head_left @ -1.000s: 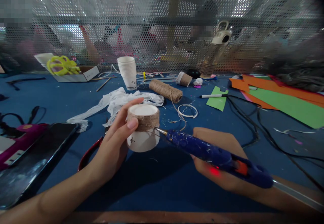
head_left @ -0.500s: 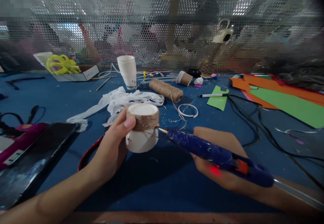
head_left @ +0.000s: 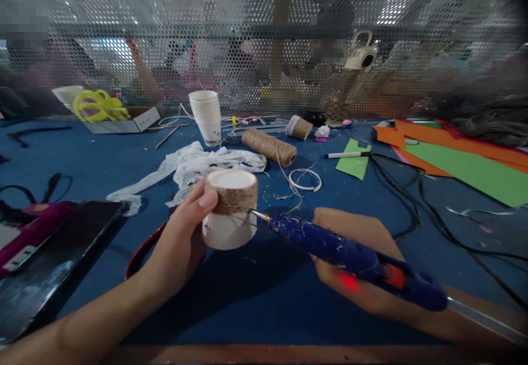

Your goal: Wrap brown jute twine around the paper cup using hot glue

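Observation:
My left hand (head_left: 181, 238) is closed around a white paper cup (head_left: 229, 232), held upside down or upright, I cannot tell which. Brown twine (head_left: 236, 200) is wrapped in a band round the cup's upper half. My right hand (head_left: 358, 249) grips a blue hot glue gun (head_left: 330, 244) with a red light glowing beneath it and a clear glue stick (head_left: 482, 318) out of its back. Its metal tip touches or nearly touches the cup just under the twine. Behind the cup lies a spool of twine (head_left: 269, 146), its loose strand trailing toward the cup.
White ribbon (head_left: 206, 161) lies heaped behind the cup. Stacked paper cups (head_left: 205, 117) stand farther back. A phone (head_left: 58, 266) and a magenta power strip (head_left: 37, 216) lie left; coloured paper (head_left: 466, 167), a marker (head_left: 346, 155) and black cables (head_left: 445, 222) lie right. A perforated metal screen (head_left: 247, 40) rises behind.
The glue gun's tip has shifted slightly left along the cup below the twine band. The cup has turned a little in my left hand. Both hands keep their grips.

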{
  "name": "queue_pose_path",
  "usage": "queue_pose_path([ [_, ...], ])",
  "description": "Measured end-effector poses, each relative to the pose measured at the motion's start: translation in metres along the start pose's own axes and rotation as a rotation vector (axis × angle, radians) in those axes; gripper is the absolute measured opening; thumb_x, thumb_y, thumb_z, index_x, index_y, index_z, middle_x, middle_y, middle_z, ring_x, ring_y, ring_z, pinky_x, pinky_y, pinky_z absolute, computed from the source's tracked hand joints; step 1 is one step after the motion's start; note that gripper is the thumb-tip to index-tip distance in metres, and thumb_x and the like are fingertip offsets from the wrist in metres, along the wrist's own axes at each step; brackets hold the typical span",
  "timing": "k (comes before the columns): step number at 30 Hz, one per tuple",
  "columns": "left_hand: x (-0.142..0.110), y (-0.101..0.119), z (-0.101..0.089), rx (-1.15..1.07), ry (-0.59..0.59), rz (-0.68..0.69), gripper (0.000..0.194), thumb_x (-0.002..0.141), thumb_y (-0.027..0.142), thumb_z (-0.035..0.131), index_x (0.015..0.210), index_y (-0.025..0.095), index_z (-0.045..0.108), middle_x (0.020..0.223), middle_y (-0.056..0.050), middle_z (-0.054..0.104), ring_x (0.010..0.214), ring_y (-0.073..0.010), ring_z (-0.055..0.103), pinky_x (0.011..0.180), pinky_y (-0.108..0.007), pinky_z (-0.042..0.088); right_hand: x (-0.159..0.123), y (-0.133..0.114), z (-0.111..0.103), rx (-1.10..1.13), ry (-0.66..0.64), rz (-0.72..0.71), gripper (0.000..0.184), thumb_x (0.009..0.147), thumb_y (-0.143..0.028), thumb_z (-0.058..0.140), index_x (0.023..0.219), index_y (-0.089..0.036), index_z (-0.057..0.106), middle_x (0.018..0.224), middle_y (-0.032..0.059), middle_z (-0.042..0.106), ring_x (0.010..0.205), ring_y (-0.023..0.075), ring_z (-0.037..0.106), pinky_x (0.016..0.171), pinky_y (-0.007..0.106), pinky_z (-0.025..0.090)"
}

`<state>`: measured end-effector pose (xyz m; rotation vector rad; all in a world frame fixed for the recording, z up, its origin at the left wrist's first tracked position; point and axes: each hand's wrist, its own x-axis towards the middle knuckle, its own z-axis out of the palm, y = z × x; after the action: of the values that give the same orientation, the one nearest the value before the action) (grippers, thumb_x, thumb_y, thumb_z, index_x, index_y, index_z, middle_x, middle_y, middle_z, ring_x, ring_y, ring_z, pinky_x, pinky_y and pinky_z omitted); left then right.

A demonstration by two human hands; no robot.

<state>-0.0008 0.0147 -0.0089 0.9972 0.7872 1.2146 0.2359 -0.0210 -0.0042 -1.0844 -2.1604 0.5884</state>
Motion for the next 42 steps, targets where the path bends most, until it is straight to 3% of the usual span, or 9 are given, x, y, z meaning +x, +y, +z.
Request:
queue_pose_path([
  [6, -0.001, 0.002, 0.004, -0.03, 0.003, 0.001, 0.034, 0.086, 0.038, 0.061, 0.112, 0.018, 0.068, 0.107, -0.007, 0.073, 0.105, -0.0311, 0.064, 0.085, -0.037, 0.053, -0.002, 0.0, 0.001, 0.019, 0.023, 0.02, 0.022, 0.077, -0.012, 0.059, 0.066, -0.021, 0.042, 0.063, -0.0044, 0.046, 0.054, 0.0084, 0.042, 0.05, 0.025, 0.031],
  [16, 0.0, 0.007, 0.01, -0.128, -0.049, 0.0, 0.042, 0.08, 0.029, 0.063, 0.121, 0.016, 0.064, 0.099, -0.009, 0.075, 0.1, -0.0303, 0.068, 0.09, -0.04, 0.053, 0.0, 0.002, 0.003, 0.023, 0.055, 0.025, 0.024, 0.079, -0.013, 0.06, 0.066, -0.021, 0.043, 0.061, -0.0056, 0.047, 0.051, 0.0082, 0.044, 0.049, 0.024, 0.032],
  [25, 0.0, 0.009, 0.011, -0.057, 0.087, -0.057, 0.043, 0.071, 0.036, 0.072, 0.109, 0.017, 0.07, 0.092, -0.007, 0.075, 0.096, -0.0315, 0.069, 0.083, -0.039, 0.056, 0.002, 0.002, 0.0, 0.115, 0.117, 0.056, 0.024, 0.083, -0.011, 0.059, 0.067, -0.022, 0.045, 0.063, -0.0049, 0.051, 0.055, 0.0094, 0.049, 0.051, 0.025, 0.038],
  [30, 0.001, 0.004, 0.006, 0.017, 0.069, -0.119, 0.041, 0.081, 0.046, 0.067, 0.112, 0.018, 0.07, 0.094, -0.007, 0.075, 0.094, -0.029, 0.069, 0.073, -0.032, 0.056, -0.001, 0.01, 0.001, 0.251, 0.128, 0.197, 0.027, 0.094, -0.032, 0.06, 0.071, -0.023, 0.05, 0.066, -0.0035, 0.052, 0.06, 0.0124, 0.054, 0.058, 0.027, 0.044],
  [33, 0.0, -0.001, 0.003, 0.055, 0.085, -0.166, 0.04, 0.079, 0.047, 0.072, 0.111, 0.022, 0.071, 0.094, -0.004, 0.076, 0.089, -0.0248, 0.07, 0.065, -0.025, 0.054, 0.001, 0.012, 0.008, 0.412, 0.179, 0.248, 0.018, 0.091, -0.04, 0.066, 0.084, -0.025, 0.059, 0.085, 0.0, 0.064, 0.078, 0.0164, 0.064, 0.065, 0.029, 0.051],
  [35, -0.001, -0.003, 0.002, 0.047, 0.082, -0.184, 0.038, 0.08, 0.048, 0.073, 0.109, 0.024, 0.071, 0.093, -0.003, 0.075, 0.086, -0.0217, 0.069, 0.066, -0.023, 0.053, 0.003, 0.012, 0.012, 0.478, 0.209, 0.22, 0.016, 0.087, -0.039, 0.071, 0.088, -0.026, 0.062, 0.097, 0.0004, 0.068, 0.082, 0.0159, 0.066, 0.065, 0.027, 0.054],
  [42, -0.002, -0.007, 0.006, 0.08, 0.026, -0.188, 0.023, 0.084, 0.041, 0.071, 0.097, 0.022, 0.069, 0.087, -0.001, 0.072, 0.076, -0.0152, 0.064, 0.063, -0.02, 0.049, 0.003, 0.007, 0.02, 0.434, 0.233, 0.079, 0.024, 0.082, -0.022, 0.078, 0.098, -0.032, 0.064, 0.099, -0.0068, 0.072, 0.086, 0.0108, 0.069, 0.072, 0.021, 0.057],
])
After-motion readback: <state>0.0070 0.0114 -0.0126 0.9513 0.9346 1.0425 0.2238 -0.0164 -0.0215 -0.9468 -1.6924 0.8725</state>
